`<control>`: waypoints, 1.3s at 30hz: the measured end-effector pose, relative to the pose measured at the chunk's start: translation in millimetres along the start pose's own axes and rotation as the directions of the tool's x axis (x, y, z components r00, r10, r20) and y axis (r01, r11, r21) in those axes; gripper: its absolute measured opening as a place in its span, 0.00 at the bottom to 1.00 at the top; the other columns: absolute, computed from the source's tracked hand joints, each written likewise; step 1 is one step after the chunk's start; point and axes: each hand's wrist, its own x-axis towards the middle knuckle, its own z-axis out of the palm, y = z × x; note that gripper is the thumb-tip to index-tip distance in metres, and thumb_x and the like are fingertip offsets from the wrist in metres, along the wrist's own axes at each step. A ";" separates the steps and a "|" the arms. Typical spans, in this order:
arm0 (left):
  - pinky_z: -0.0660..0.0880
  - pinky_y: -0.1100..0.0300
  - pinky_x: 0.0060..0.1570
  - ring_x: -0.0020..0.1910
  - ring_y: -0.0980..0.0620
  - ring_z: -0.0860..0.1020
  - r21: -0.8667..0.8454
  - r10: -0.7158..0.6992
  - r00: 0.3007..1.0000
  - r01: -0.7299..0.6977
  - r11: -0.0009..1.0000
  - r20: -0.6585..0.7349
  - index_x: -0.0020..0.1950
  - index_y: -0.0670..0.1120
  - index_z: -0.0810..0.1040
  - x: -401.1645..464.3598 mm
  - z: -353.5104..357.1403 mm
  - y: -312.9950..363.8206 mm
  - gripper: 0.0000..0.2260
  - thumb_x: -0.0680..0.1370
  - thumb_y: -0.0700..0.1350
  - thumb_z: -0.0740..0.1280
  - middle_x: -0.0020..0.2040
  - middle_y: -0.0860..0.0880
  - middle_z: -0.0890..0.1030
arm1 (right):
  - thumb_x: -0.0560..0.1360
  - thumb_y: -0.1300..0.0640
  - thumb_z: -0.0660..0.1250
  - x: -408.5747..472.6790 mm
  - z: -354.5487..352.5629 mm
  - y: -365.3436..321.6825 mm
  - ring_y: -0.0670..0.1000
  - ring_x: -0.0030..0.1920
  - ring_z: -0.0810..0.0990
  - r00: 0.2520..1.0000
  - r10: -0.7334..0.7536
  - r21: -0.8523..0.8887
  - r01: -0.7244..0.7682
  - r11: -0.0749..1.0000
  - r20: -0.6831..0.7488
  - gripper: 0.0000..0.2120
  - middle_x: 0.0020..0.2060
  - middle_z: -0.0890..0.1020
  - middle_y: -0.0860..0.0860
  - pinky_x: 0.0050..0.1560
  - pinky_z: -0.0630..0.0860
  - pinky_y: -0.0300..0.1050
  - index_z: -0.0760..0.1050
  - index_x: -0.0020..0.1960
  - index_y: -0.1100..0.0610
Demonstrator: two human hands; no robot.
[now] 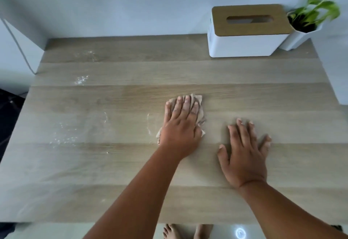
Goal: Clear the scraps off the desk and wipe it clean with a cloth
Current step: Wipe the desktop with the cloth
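The desk (94, 172) has a pale wooden top with long planks of light and slightly darker tone, and it stands against a plain grey-white wall (131, 3). Near the middle of the desk the left hand (180, 125) lies flat on a crumpled beige cloth (197, 105), with straight fingers that press it onto the wood; the cloth shows beyond the fingertips and at both sides of the hand. Just to the right of the cloth, the right hand (244, 156) rests on the bare wood with spread, relaxed fingers and holds nothing.

To the left of the cloth there are white powdery scraps (64, 137) on the wood, and more of them (81, 79) lie farther toward the wall. A thin white smear (148, 124) curves just beside the cloth on its left.

Far behind the cloth, at the wall, stands a white tissue box (244, 44) with a wooden lid, and a small green plant (318, 11) in a white pot touches its right side. Below the near edge of the desk, bare feet (170, 232) stand on a shiny floor.
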 end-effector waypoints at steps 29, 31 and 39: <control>0.53 0.41 0.81 0.84 0.45 0.51 0.040 0.058 0.998 -0.057 0.998 -0.039 0.84 0.49 0.57 -98.0 3.5 -85.2 0.33 0.79 0.53 0.57 0.85 0.48 0.55 | 0.76 0.42 0.52 0.5 -2.6 -1.4 0.57 0.83 0.49 0.999 0.015 0.015 -0.016 1.000 0.042 0.33 0.83 0.56 0.52 0.76 0.45 0.75 0.63 0.80 0.51; 0.51 0.42 0.81 0.84 0.44 0.52 0.031 -0.028 0.999 0.029 0.999 -0.044 0.83 0.49 0.60 -73.2 -6.7 -102.1 0.33 0.78 0.55 0.54 0.84 0.47 0.57 | 0.76 0.42 0.52 1.3 -0.2 -1.0 0.58 0.83 0.50 0.999 0.011 0.025 -0.011 1.000 0.031 0.33 0.82 0.57 0.52 0.76 0.44 0.76 0.64 0.79 0.52; 0.44 0.42 0.81 0.84 0.43 0.48 0.016 -0.187 0.982 0.188 0.982 -0.037 0.83 0.50 0.58 45.8 -19.3 -67.4 0.32 0.78 0.56 0.52 0.85 0.46 0.53 | 0.76 0.42 0.51 1.1 1.2 -1.4 0.57 0.83 0.50 1.000 0.013 0.027 -0.013 1.000 0.011 0.34 0.82 0.58 0.52 0.76 0.44 0.75 0.64 0.79 0.53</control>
